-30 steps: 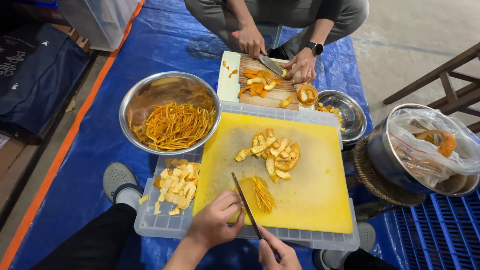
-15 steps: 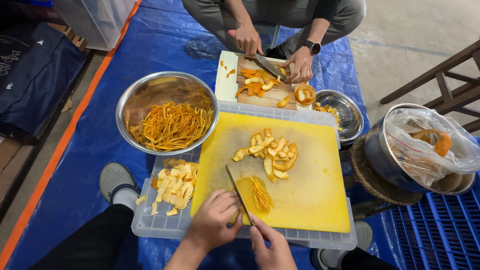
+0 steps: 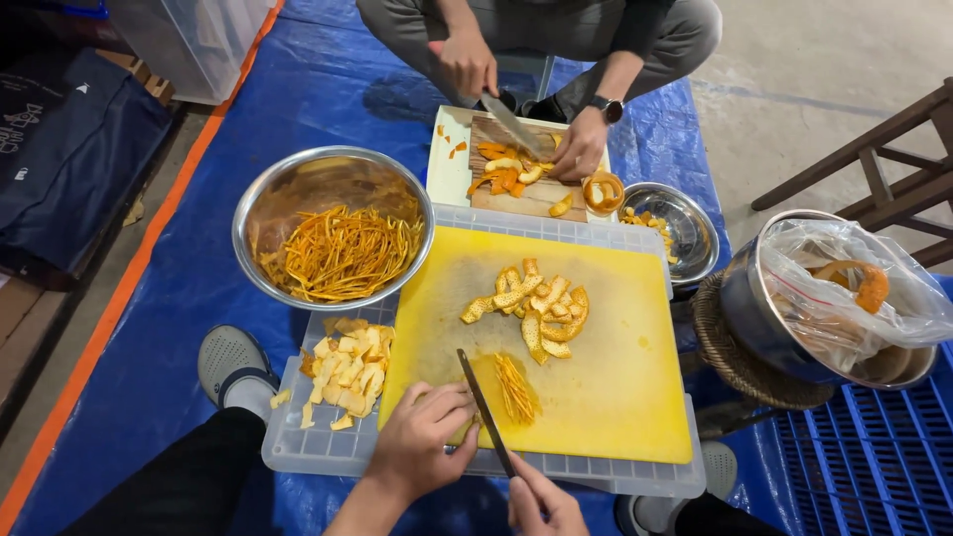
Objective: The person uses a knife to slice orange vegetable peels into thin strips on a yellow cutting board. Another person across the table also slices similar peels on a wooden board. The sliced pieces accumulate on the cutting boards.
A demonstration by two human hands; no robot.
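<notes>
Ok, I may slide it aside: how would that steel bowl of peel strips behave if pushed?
The steel bowl probably slides easily on its smooth base. It overhangs the clear lid, so it might tip. The peel strips look light.

Bright, even overhead light, sharp focus throughout; glare on the steel bowl (image 3: 333, 189), left edge dim.

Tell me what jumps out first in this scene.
The bright yellow cutting board at centre, where the left hand pins a piece of peel beside the knife held by the right hand. Upper left of it, a steel bowl heaped with orange peel strips.
</notes>
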